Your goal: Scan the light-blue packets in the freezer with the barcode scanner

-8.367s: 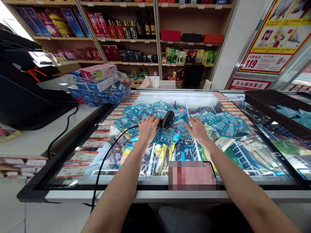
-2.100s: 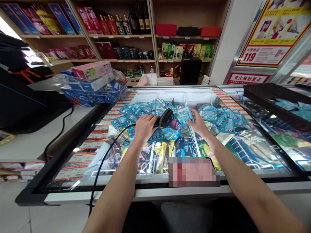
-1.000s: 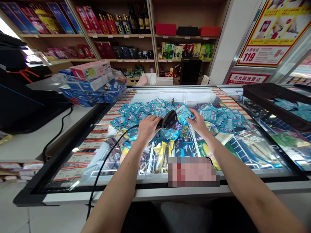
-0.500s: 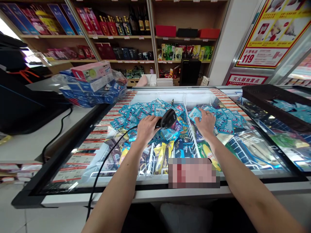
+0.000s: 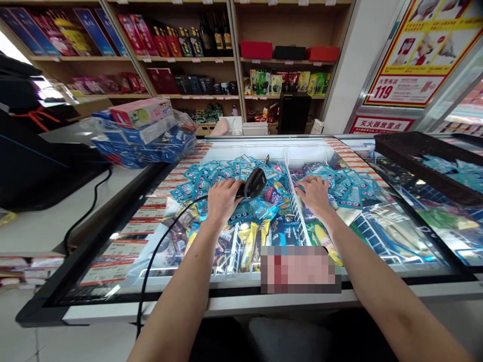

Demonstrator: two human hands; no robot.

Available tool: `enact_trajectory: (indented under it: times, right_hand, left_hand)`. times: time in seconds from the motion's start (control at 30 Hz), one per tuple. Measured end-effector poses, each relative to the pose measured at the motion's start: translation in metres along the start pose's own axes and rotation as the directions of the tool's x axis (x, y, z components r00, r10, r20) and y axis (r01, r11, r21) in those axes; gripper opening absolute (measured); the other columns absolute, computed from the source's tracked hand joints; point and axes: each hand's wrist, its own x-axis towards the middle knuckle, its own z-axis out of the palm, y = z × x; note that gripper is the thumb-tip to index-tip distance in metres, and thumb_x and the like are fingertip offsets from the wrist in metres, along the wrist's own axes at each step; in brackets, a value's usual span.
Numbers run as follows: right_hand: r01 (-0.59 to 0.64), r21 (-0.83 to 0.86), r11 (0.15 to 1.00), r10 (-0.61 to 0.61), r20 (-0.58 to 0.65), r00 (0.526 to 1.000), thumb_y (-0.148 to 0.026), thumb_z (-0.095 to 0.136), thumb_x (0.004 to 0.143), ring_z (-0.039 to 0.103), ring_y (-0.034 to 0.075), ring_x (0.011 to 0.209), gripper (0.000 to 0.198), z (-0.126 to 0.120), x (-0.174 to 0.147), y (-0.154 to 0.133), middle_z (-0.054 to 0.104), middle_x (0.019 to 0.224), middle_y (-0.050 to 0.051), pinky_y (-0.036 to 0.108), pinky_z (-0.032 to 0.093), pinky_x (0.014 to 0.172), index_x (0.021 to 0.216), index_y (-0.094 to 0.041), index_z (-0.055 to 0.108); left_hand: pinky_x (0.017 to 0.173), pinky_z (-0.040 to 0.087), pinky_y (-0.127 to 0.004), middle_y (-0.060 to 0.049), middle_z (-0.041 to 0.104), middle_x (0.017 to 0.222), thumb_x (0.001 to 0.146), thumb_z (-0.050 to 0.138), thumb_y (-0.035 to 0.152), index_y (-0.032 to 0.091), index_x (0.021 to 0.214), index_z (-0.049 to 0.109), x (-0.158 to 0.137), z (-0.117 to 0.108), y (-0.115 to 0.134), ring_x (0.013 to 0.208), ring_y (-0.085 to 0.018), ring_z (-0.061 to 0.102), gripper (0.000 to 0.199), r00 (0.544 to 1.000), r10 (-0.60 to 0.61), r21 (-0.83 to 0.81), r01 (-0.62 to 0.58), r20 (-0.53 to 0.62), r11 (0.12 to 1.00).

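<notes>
My left hand (image 5: 223, 200) is closed round the handle of a black barcode scanner (image 5: 255, 183), whose head points to the right over a heap of small blue packets (image 5: 211, 173). Its black cord runs down past my left forearm. My right hand (image 5: 314, 194) is above the white wire divider, thumb and fingers drawn together at a small blue packet (image 5: 296, 185). Little more than an edge of that packet shows by the fingertips. More blue packets (image 5: 349, 193) lie spread to the right of this hand, on the glass top.
Beneath the glass of the chest freezer (image 5: 124, 311) are wrapped ice creams (image 5: 249, 241) in wire baskets. Wrapped boxes (image 5: 145, 133) stand at the left, a dark tray (image 5: 422, 161) at the right. A blurred pinkish card (image 5: 302, 271) is at the front edge. Stocked shelves (image 5: 188, 59) rise behind.
My right hand has shifted slightly left, and the packet face that showed at its fingertips is turned out of sight. My left hand has moved a little left with the scanner.
</notes>
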Motion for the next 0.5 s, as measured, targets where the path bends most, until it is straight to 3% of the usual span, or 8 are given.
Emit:
enact_trajectory:
  times: [0.2, 0.33, 0.5]
  right_hand:
    - [-0.135, -0.079, 0.988, 0.125, -0.124, 0.984, -0.025, 0.043, 0.089, 0.046, 0.032, 0.1, 0.03, 0.002, 0.0, 0.016, 0.064, 0.095, 0.014, 0.051, 0.032, 0.084, 0.085, -0.021, 0.072]
    - [-0.195, -0.067, 0.978, 0.185, -0.137, 0.973, -0.023, 0.04, 0.089, 0.046, 0.034, 0.102, 0.033, -0.001, 0.0, 0.017, 0.063, 0.094, 0.017, 0.054, 0.03, 0.085, 0.084, -0.019, 0.072]
    - [-0.133, -0.079, 0.988, 0.123, -0.121, 0.985, -0.026, 0.042, 0.088, 0.045, 0.035, 0.105, 0.031, 0.0, -0.002, 0.01, 0.064, 0.102, 0.017, 0.057, 0.028, 0.09, 0.094, -0.019, 0.071]
  left_hand:
    - [0.084, 0.041, -0.038, -0.009, 0.064, 0.102, 0.083, 0.058, 0.031, 0.024, 0.118, 0.056, -0.001, -0.001, -0.002, 0.1, -0.027, 0.056, 0.036, 1.0, -0.016, 0.003, 0.016, -0.009, 1.0]
    - [0.082, 0.041, -0.038, -0.009, 0.064, 0.102, 0.083, 0.058, 0.033, 0.024, 0.117, 0.056, -0.001, -0.002, -0.006, 0.1, -0.028, 0.055, 0.035, 0.999, -0.043, 0.013, 0.044, -0.026, 0.999]
    - [0.082, 0.042, -0.038, -0.009, 0.063, 0.1, 0.083, 0.057, 0.031, 0.024, 0.117, 0.057, -0.004, -0.001, -0.016, 0.1, -0.028, 0.056, 0.034, 0.991, -0.123, 0.019, 0.124, -0.054, 0.992]
